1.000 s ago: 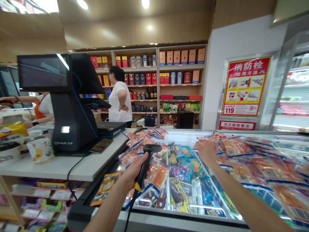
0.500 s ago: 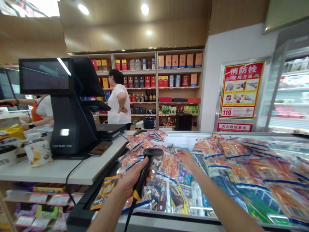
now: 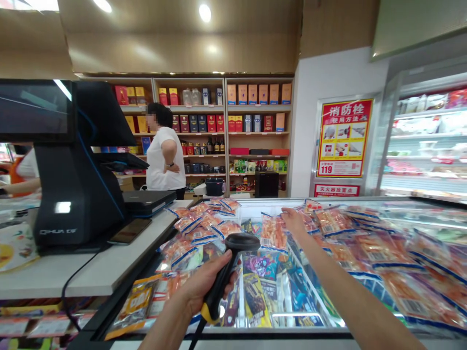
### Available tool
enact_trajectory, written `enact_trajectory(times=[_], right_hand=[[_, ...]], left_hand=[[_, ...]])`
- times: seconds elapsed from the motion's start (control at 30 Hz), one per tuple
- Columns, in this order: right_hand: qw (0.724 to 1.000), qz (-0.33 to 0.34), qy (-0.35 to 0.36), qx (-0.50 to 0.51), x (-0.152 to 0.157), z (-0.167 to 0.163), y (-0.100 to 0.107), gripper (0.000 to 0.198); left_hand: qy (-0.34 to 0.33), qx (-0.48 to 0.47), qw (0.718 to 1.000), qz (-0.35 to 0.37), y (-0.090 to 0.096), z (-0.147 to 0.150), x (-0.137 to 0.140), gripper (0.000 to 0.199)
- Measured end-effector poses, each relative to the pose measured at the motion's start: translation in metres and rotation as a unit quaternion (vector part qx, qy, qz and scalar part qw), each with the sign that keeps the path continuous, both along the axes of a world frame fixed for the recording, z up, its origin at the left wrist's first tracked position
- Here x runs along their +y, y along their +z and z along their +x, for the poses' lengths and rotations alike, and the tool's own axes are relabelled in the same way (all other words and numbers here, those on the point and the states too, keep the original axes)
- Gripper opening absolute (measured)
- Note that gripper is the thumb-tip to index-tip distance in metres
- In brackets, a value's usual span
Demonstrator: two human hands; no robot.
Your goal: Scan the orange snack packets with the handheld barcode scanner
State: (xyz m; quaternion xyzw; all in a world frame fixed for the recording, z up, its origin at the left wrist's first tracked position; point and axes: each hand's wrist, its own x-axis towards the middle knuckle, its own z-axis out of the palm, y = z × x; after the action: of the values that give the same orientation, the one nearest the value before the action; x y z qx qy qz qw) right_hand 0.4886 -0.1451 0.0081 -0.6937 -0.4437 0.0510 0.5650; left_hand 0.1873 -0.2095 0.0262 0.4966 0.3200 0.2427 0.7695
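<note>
A black barcode scanner [image 3: 242,241] with a yellow collar at the base of its handle is wrapped in the fingers of my left hand [image 3: 215,277]. The scanner's head points right, over the glass-topped chest. My right hand [image 3: 295,222] reaches farther forward and has hold of the upper right edge of a clear packet [image 3: 273,231] of orange-pink snacks, its barcode facing me. Some of that hand's fingers are hidden. Similar packets lie in a pile [image 3: 207,221] on the left and another pile [image 3: 375,248] on the right.
Wrapped ice creams [image 3: 257,296] show inside the chest [image 3: 255,210]. At left, a counter [image 3: 146,243] carries a checkout terminal [image 3: 69,194] and a phone [image 3: 130,231]. A person in a white top [image 3: 166,158] stands near the back shelves. The scanner's cable hangs below my left hand.
My right hand has moved the snack packet right, away from the scanner and the left pile. The view has turned right. My left hand still grips the scanner.
</note>
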Motion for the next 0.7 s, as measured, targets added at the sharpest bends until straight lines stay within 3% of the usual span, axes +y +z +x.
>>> enact_trajectory(times=[0.17,0.27,0.37,0.5,0.7], right_hand=[[0.973,-0.076,-0.108,-0.189,-0.024,0.014,0.001,0.032],[0.928,-0.083,-0.145,-0.334,-0.039,-0.002,-0.015,0.033],[0.869,-0.133,-0.11,-0.463,-0.044,-0.021,-0.035,0.038],[0.842,-0.218,-0.107,-0.482,-0.042,-0.014,-0.05,0.045],[0.819,-0.282,-0.112,-0.488,-0.044,0.041,-0.052,0.042]], left_hand=[[0.02,0.014,1.0,0.014,-0.006,0.002,0.004,0.038],[0.042,0.017,0.999,0.025,-0.009,0.002,0.006,0.036],[0.049,0.018,0.998,0.03,-0.009,0.002,0.007,0.036],[0.047,0.013,0.999,0.024,-0.009,0.0,0.008,0.038],[0.048,0.002,0.999,0.026,-0.007,-0.007,0.014,0.037]])
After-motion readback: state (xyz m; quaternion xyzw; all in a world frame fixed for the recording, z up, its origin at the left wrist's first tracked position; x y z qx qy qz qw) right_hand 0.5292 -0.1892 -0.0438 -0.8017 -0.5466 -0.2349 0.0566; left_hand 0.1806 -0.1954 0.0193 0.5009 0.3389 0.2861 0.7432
